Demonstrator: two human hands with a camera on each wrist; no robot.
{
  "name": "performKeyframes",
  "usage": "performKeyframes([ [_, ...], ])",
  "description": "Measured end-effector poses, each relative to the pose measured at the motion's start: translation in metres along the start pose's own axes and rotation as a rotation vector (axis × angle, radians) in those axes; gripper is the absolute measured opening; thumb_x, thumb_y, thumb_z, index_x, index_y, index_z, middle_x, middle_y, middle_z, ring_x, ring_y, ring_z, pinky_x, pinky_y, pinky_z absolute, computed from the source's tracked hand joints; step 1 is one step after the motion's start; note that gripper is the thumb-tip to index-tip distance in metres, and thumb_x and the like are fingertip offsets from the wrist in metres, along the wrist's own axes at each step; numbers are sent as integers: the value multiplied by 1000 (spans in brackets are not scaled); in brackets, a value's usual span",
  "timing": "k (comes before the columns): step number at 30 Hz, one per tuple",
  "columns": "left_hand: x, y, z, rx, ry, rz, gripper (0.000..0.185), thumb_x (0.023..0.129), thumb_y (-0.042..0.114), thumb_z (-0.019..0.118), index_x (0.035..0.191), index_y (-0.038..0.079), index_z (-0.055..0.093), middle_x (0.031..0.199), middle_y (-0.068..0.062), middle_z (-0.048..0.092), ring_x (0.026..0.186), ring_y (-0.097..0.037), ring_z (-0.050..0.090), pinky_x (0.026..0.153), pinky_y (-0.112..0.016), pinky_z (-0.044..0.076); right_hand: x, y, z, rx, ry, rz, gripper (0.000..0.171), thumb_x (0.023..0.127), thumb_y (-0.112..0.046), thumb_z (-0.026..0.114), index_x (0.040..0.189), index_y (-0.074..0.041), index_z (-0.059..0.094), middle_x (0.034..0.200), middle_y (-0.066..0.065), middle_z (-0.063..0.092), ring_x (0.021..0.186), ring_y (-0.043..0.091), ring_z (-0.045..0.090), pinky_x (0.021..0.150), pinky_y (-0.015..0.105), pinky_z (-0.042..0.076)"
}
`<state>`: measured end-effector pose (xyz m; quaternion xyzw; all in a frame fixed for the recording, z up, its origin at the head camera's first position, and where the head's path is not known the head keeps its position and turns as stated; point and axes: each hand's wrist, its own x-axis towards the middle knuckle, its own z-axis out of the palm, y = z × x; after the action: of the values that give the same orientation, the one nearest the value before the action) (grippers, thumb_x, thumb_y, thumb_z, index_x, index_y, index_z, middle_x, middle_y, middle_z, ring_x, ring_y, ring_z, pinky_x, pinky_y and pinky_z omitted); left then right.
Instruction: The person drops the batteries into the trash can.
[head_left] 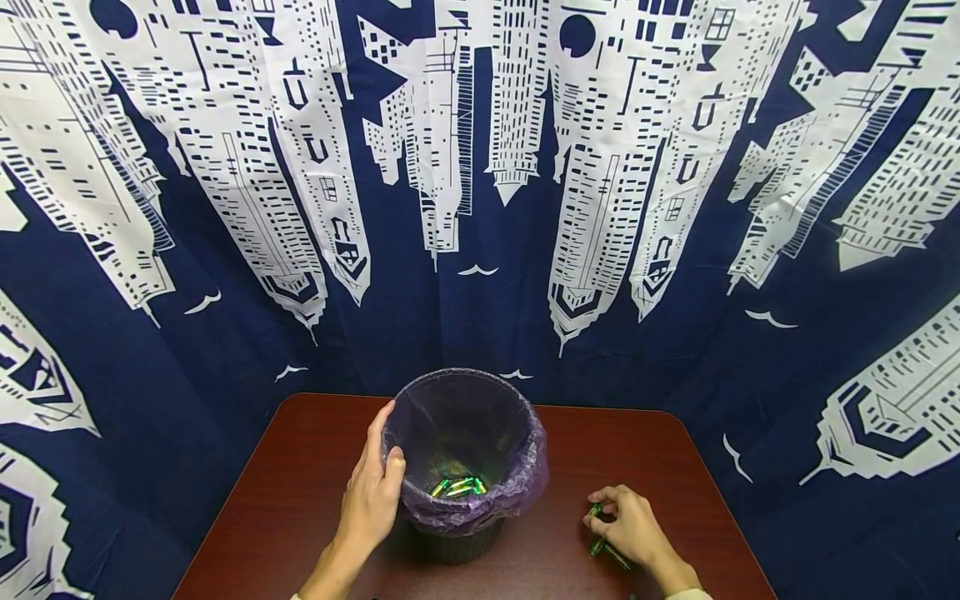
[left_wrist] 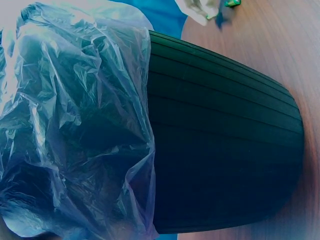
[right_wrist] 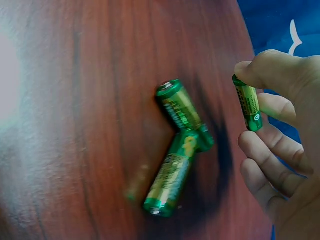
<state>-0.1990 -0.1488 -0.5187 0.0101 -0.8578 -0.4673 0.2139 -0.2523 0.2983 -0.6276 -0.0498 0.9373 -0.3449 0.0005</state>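
A dark ribbed trash bin [head_left: 459,546] stands on the table, lined with a thin purple plastic bag [head_left: 528,479] folded over its rim. My left hand [head_left: 372,492] grips the bin's left rim through the bag, thumb toward the inside. Several green and gold batteries [head_left: 459,487] lie at the bottom of the bin. To the right of the bin, my right hand [head_left: 628,525] pinches one green and gold battery [right_wrist: 247,103] between thumb and fingers. Below it on the table lie two more batteries, one [right_wrist: 171,172] touching the other [right_wrist: 181,107].
The reddish-brown wooden table [head_left: 600,433] has rounded far corners. Behind and around it hangs a dark blue curtain [head_left: 450,325] printed with white city buildings and birds.
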Motion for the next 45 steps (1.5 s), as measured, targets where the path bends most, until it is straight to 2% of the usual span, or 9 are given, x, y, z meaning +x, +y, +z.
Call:
performKeyframes([
  [13,0,1,-2,5,-1,-24,73,112,26,54,181,42,38,181,-2,56,133,-48,77,79,-61,59,4,-25,-14,-4,43,-87,33,92,-19,100,121,-9,87,123,7,78,104,19,79,91,39,69],
  [18,1,0,-2,7,-5,-22,72,112,25,54,181,39,39,182,-3,55,133,-48,77,79,-60,59,4,-37,-17,0,73,-132,31,92,-18,100,119,-11,87,123,6,79,104,19,79,90,36,69],
  [22,1,0,-2,1,-10,-22,74,112,26,54,181,45,37,182,-2,55,133,-47,77,78,-59,58,3,-47,-22,-13,91,-173,30,92,-18,100,119,-14,88,121,3,79,104,21,79,89,36,68],
  [26,0,0,-1,-6,-14,-19,73,112,27,54,181,45,36,182,-3,55,135,-47,77,81,-62,60,3,-56,-25,-34,130,-206,29,90,-17,101,117,-17,88,118,0,80,100,17,78,86,37,67],
  [30,-1,0,0,-8,-14,-20,73,112,27,54,181,45,36,182,-4,55,137,-47,76,85,-67,61,3,-64,-30,-59,166,-260,29,90,-17,101,116,-18,88,117,-3,80,97,11,74,83,33,64],
  [34,0,0,1,-6,-15,-29,74,112,27,54,180,49,35,181,-3,56,131,-45,78,80,-60,60,2,-74,-37,-81,210,-322,29,90,-19,102,116,-19,89,115,-4,81,97,11,73,84,35,64],
  [38,0,0,3,-4,-24,-35,73,113,28,54,180,49,35,182,-2,55,128,-45,79,76,-56,58,1,-85,-44,-87,264,-377,30,88,-17,103,114,-20,89,113,-7,80,95,12,74,86,36,65],
  [42,-1,1,3,-2,-18,-34,73,112,27,55,180,48,36,182,-3,55,133,-48,77,80,-61,59,0,-97,-48,-98,309,-459,32,85,-14,104,113,-18,89,111,-7,81,94,12,74,84,35,63],
  [45,-1,1,1,-2,-13,-30,73,113,27,54,181,46,36,182,-4,55,133,-49,77,80,-63,60,1,-106,-51,-103,335,-512,33,84,-13,104,114,-15,89,111,-5,81,95,16,77,84,39,64],
])
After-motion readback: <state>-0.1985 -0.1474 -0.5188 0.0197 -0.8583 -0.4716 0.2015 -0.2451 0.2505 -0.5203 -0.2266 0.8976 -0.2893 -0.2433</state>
